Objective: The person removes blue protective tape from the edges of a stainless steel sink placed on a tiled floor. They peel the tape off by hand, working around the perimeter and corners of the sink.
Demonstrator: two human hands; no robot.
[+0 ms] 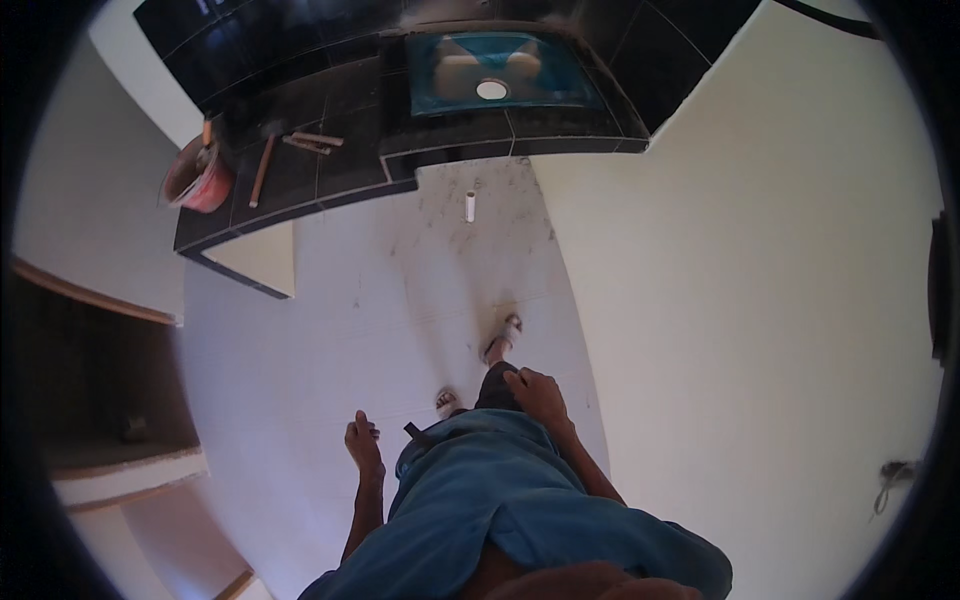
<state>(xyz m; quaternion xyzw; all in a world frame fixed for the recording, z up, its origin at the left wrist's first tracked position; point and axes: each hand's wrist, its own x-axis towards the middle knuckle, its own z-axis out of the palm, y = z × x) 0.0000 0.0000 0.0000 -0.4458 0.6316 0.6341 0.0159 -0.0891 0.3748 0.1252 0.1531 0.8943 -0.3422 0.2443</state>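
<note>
My left hand [363, 441] hangs beside my body over the pale floor, its fingers loosely bent and apart, with nothing in it. My right hand [541, 397] is in front of my dark-clad thigh, fingers relaxed and partly hidden, with no object visible in it. Both hands are well away from the black tiled counter [345, 100] ahead. On that counter lie a hammer [262, 172] with a wooden handle and a few thin tools or strips [315, 141] whose kind I cannot make out. A reddish bucket [206, 186] stands at the counter's left end with a handled tool in it.
A sink basin [430, 95] covered in blue film, with a white round at its drain, is set into the raised counter. A short white pipe [470, 206] stands up from the dirty floor below. A cream wall [740, 330] runs along my right; a dark recess [95, 370] is at left.
</note>
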